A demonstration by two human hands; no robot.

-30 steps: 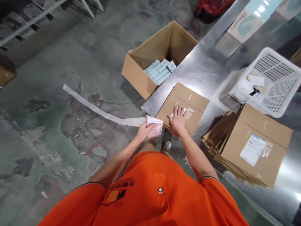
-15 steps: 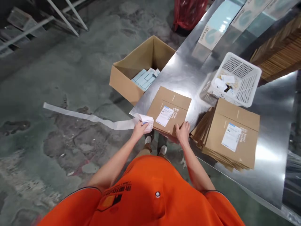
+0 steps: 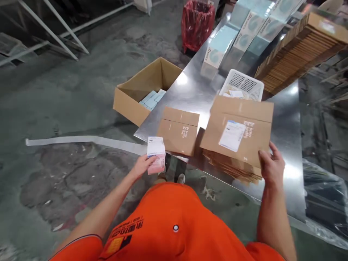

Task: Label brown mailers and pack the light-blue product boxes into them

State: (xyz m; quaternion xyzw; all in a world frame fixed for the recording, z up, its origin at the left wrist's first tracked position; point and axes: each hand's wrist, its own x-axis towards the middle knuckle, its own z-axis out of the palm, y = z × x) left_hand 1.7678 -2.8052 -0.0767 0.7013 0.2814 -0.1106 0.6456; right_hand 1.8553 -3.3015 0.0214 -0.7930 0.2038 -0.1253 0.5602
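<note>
The left hand [image 3: 143, 164] pinches a strip of printed labels [image 3: 156, 146] just off the surface [image 3: 187, 84]. The right hand [image 3: 272, 167] grips the near right corner of a labelled flat carton [image 3: 250, 143], above the carton stack [image 3: 231, 167].

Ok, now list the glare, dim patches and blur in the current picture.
Head view: white glare spots on the metal table; head view: darkness behind the white metal rack, upper left; head view: the cardboard stack, upper right, looks soft, perhaps from motion; head view: small print on the shipping label nearest the right hand is too blurred to read.
</note>
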